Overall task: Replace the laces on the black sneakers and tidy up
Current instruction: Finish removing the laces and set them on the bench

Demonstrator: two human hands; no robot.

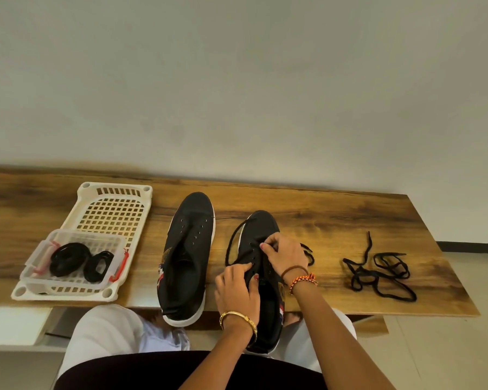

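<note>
Head view, looking down: two hands work on one of two black sneakers on the wooden worktop (335, 218). Nearest, the left hand (237, 288), wearing a gold bangle, grips the side of the right-hand sneaker (261, 249) by its eyelets, forefinger stretched along the eyelet row. Just beyond it, the right hand (285, 256), with two thread bands at the wrist, pinches a black lace (233, 240) at the eyelets; that lace loops out to the left of this sneaker, and another stretch shows beyond the hand on the other side. Left of this sneaker stands the second sneaker (186, 254), its eyelets bare, heel hanging over the near edge. Further left sits one cream basket (110, 212), and in its near end one clear box (76, 257) with two coiled black laces (81, 260). Right of the held sneaker, well apart, one loose lace (378, 273) lies tangled.
</note>
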